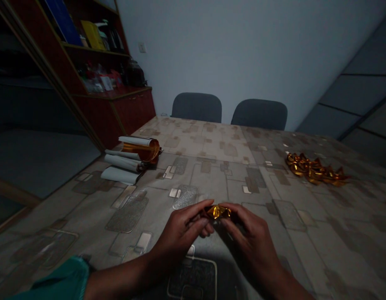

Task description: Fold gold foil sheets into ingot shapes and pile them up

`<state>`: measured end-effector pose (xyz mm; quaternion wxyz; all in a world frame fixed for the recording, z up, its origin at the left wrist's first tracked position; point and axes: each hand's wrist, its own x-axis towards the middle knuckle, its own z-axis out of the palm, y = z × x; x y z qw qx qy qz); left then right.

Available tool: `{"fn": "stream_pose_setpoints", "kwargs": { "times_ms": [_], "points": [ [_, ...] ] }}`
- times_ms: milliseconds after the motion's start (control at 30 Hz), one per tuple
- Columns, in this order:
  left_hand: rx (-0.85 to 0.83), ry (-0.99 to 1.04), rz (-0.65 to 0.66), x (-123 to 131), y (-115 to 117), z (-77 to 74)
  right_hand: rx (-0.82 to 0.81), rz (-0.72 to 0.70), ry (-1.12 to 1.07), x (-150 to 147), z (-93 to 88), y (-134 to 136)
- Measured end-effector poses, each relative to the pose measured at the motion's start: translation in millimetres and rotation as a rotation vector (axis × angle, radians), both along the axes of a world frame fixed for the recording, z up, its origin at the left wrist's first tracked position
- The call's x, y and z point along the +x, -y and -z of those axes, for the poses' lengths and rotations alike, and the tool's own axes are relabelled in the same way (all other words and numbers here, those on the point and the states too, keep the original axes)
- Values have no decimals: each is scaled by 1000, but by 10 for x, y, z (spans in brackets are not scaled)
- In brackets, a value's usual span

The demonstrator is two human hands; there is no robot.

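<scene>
Between my two hands is a small folded piece of shiny gold foil paper (218, 212), held just above the near part of the table. The fingers and thumb of my left hand (189, 223) pinch its left end. On the other side, my right hand (250, 227) grips the right end between thumb and forefinger. Creased facets show in the middle of the foil; its ends are covered by my fingertips. Over at the right of the table lies a cluster of similar folded gold foil pieces (314, 170). A stack of curled gold foil sheets with pale backs (124, 175) rests at the left.
A patterned cloth covers the table (211, 175). Two grey chairs (196, 107) stand at its far side against the wall. To the back left, a dark red cabinet (133, 110) holds bags, a jar and other items.
</scene>
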<state>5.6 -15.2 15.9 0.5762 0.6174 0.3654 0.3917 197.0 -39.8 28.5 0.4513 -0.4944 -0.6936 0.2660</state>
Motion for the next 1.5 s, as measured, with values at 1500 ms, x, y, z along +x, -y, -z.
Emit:
{"fn": "stream_pose_setpoints", "kwargs": {
  "times_ms": [1500],
  "points": [
    [-755,713,-44,147,-13,7,262,47,145,-150,-20,53]
  ]
}}
